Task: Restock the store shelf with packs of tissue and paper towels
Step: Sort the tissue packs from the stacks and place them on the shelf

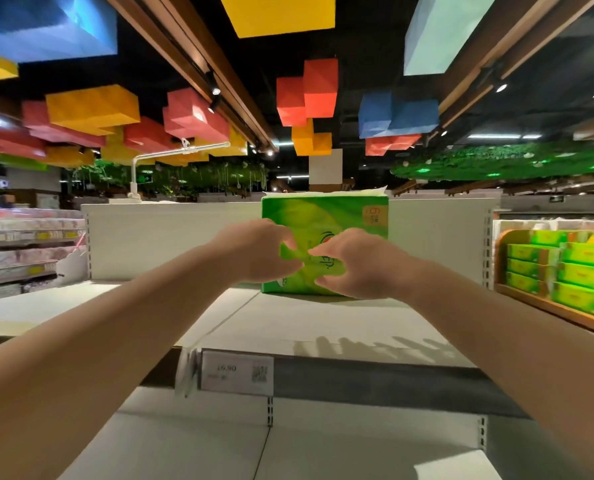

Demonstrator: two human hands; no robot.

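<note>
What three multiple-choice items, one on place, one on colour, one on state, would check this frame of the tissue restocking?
1. Where does the green tissue pack stand?
A. On the top shelf, against the white back panel
B. On the floor
C. In a cart

2. What colour are the stacked packs on the wooden display at the right?
A. Blue
B. Green
C. Red

3. What are the hands doing?
A. Both hang idle
B. Only the left hand touches the pack
C. Both it and the right hand hold the pack's front with curled fingers

Answers: 1 A, the pack stands upright at the back of the shelf above the price tag. 2 B, they match the held pack. 3 C, both hands' fingers curl against its wrapper.
</note>
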